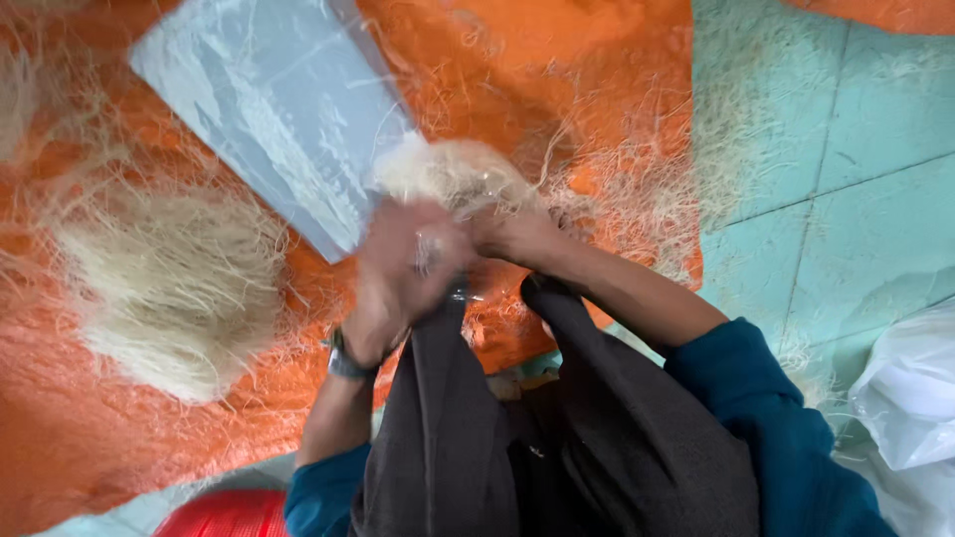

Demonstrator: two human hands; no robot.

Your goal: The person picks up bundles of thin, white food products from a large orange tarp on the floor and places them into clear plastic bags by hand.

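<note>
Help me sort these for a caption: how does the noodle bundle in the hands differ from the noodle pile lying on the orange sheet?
The bundle is gathered into a tight clump, gripped by the left hand and right hand; the pile lies loose and untouched. The bundle sits against a clear plastic bag; the pile rests straight on the orange sheet. The bundle looks smaller, the pile broader. Both are pale, thin strands.

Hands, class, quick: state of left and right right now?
Left hand: closed, blurred, gripping the clear plastic bag.
Right hand: closed on a bundle of pale noodles at the bag's mouth.
</note>
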